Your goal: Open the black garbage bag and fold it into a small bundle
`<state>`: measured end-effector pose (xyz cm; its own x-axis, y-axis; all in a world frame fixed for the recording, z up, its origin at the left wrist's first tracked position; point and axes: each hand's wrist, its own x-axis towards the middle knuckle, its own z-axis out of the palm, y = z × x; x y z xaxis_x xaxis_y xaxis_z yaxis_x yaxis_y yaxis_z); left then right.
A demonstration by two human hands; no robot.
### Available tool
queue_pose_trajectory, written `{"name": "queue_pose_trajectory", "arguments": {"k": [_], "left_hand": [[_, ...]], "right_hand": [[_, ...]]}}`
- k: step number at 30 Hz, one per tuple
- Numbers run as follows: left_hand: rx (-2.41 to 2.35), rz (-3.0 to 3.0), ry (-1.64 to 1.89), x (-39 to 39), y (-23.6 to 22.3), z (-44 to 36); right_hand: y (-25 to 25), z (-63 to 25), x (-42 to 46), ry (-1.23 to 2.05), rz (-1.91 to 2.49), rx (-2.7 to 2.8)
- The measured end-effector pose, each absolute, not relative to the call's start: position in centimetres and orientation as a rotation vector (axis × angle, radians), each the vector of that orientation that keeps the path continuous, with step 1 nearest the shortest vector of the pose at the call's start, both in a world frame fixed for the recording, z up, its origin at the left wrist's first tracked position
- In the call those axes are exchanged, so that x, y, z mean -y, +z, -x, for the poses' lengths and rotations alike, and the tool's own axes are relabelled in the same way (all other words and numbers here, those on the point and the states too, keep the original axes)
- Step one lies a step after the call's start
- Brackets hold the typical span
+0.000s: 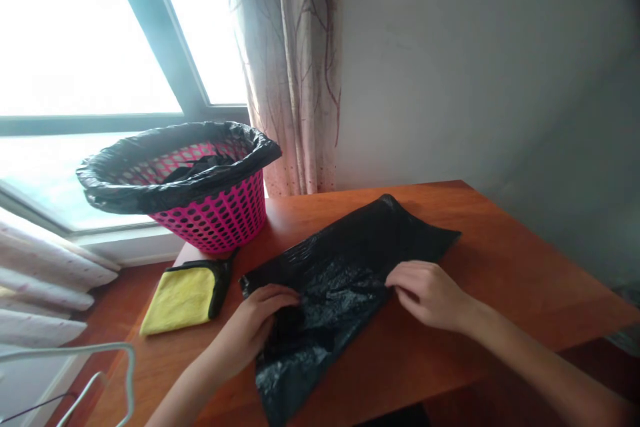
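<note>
A black plastic garbage bag (345, 253) lies spread out and wrinkled on the wooden table (500, 293), its near end hanging toward the front edge. My left hand (263, 313) rests on the bag's left side, with the fingers bent over the plastic; the fingertips are partly hidden. At the bag's right edge, my right hand (425, 290) pinches the plastic between thumb and fingers.
A pink perforated basket (220, 210) lined with a black bag stands at the table's back left. Close by lies a folded yellow cloth (180, 300) with dark trim. A white metal frame (127, 373) is at lower left; a curtain (300, 80) hangs behind.
</note>
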<state>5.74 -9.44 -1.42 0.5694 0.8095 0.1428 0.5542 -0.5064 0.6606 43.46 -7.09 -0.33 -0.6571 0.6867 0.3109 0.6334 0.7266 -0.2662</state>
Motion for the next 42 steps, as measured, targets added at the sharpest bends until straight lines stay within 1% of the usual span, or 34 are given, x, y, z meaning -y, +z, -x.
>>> {"name": "queue_pose_trajectory", "arguments": {"k": [3, 5, 7, 9, 13, 16, 21, 25, 28, 30, 32, 35, 38, 42], "left_hand": [[-1.182, -2.026, 0.678, 11.7, -2.1, -3.4], [-1.33, -1.85, 0.793, 13.3, -3.5, -1.5], [-1.49, -1.599, 0.956, 14.9, -5.2, 0.2], [-1.52, -1.332, 1.074, 16.0, -6.5, 1.0], [-1.434, -1.025, 1.142, 16.2, -6.3, -0.9], [-1.474, -0.98, 1.182, 15.2, -5.3, -3.1], [-1.503, -0.948, 1.1, 13.9, -5.2, -3.9], [-1.564, -0.985, 1.068, 14.2, -5.0, -3.4], [-1.69, -1.134, 1.011, 14.5, -4.0, -2.9], [-1.836, -1.217, 0.987, 14.6, -3.3, -2.5], [-1.927, -1.228, 0.989, 14.3, -3.0, -2.3], [-1.905, -1.15, 1.001, 13.7, -3.3, -2.4], [-1.876, -1.066, 1.063, 13.1, -4.2, -3.0], [-1.855, -0.988, 1.207, 12.6, -5.1, -3.9]], "right_hand": [[2.7, -42.4, 5.7, 0.251, 1.191, 2.492], [4.4, -41.5, 4.2, 0.28, 1.269, 2.483], [5.5, -40.5, 2.2, 0.319, 1.277, 2.49], [6.2, -39.5, 0.2, 0.355, 1.239, 2.501], [5.8, -36.7, -3.5, 0.371, 1.161, 2.496], [4.7, -34.6, -5.2, 0.355, 1.109, 2.459], [2.3, -33.2, -6.5, 0.283, 1.069, 2.338], [-0.3, -36.0, -6.4, 0.178, 1.135, 2.174], [-2.9, -40.6, -6.2, 0.008, 1.235, 1.926], [-4.8, -44.3, -6.2, -0.022, 1.348, 1.774], [-6.4, -47.9, -6.7, 0.059, 1.538, 1.625], [-8.1, -52.1, -8.0, 0.299, 1.764, 1.421], [-8.8, -54.1, -9.7, 0.427, 1.807, 1.378], [-8.5, -54.3, -11.6, 0.595, 1.765, 1.397]]}}
